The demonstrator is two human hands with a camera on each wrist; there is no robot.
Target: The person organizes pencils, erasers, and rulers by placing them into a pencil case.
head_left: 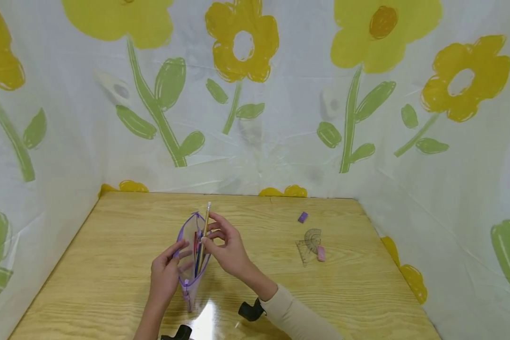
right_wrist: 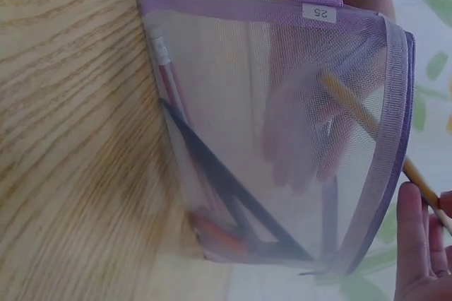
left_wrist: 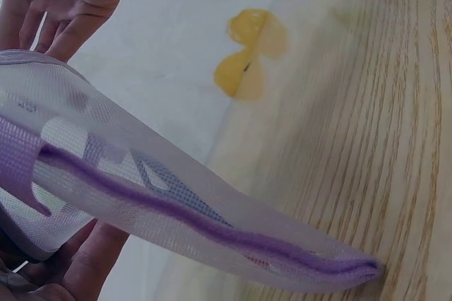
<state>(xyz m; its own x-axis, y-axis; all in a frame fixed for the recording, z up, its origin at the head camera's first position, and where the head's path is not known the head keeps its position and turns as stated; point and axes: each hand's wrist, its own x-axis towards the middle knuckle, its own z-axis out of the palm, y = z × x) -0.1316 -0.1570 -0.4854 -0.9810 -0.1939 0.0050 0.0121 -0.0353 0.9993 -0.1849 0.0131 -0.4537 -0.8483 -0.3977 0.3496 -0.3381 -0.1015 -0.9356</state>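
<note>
My left hand (head_left: 165, 274) holds a see-through mesh zip pouch (right_wrist: 233, 103) with purple edging, its top spread apart. Between the thumb and fingers of my right hand (head_left: 231, 250) is a yellow pencil (head_left: 207, 219), eraser end up. The pencil's lower part lies inside the pouch, showing through the mesh in the right wrist view. Also in the pouch are a dark triangular set square (right_wrist: 219, 181), a red pencil with a white eraser end (right_wrist: 166, 68) and an orange-red item (right_wrist: 219, 234). The mesh partly veils my left fingers.
On the wooden table (head_left: 123, 264) to the right lie a purple eraser (head_left: 303, 217), a clear protractor (head_left: 312, 240), a clear set square (head_left: 301, 253) and a pink eraser (head_left: 320, 253). A white flowered sheet (head_left: 280, 127) stands round the table's back and sides.
</note>
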